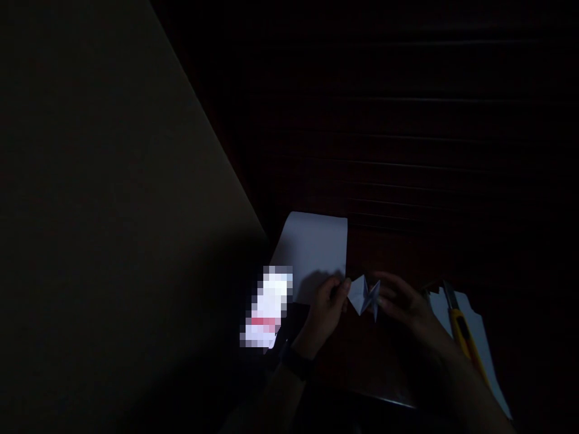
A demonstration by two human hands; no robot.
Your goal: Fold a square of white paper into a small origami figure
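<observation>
A small piece of folded white paper (360,295), with pointed flaps standing apart, is held up between my two hands. My left hand (329,304) pinches its left corner between thumb and fingers, and a dark band circles that wrist. On the other side, the fingers of my right hand (400,301) are closed at the right-hand flaps; the fingertips are partly hidden behind the paper. Dim light blurs the finer folds.
Left of my hands a lit phone screen (269,307) glows, its content pixelated. Behind lies a blank white sheet (316,244). At right, a yellow box cutter (465,337) rests on more white paper (486,346). A pale wall (113,181) borders the dark wooden table (362,361).
</observation>
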